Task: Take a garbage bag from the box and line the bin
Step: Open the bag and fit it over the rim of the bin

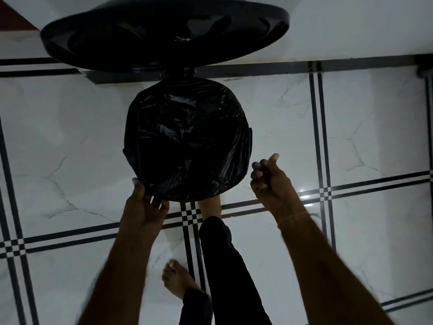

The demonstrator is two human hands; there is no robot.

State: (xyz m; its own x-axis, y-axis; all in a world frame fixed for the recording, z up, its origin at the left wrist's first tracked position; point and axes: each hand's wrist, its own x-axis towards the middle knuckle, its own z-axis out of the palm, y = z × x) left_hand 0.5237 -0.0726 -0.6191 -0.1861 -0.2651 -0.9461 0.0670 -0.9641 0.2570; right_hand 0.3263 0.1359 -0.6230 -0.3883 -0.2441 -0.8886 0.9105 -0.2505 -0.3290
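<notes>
A person is standing over a round bin [187,113] on a white tiled floor [351,137] crossed by dark double lines, seen from directly above in dim light. A black garbage bag [189,141] is lying stretched over the bin's mouth, its wrinkled plastic sagging into the middle and wrapping the rim on every visible side. The left hand [144,207] is pinching the bag's edge at the near-left part of the rim, its grip closing on a fold of plastic between thumb and fingers. The right hand [269,181] is hovering just beside the near-right of the bin, its grip loosely curled and holding nothing (no plastic is showing between those fingers). The bin's lid [164,31] is standing tipped open at the far side, hinged just beyond the bag. One bare foot [209,206] is reaching under the bin's near edge, and the other foot [178,277] is resting flat on the tiles nearer the camera.
</notes>
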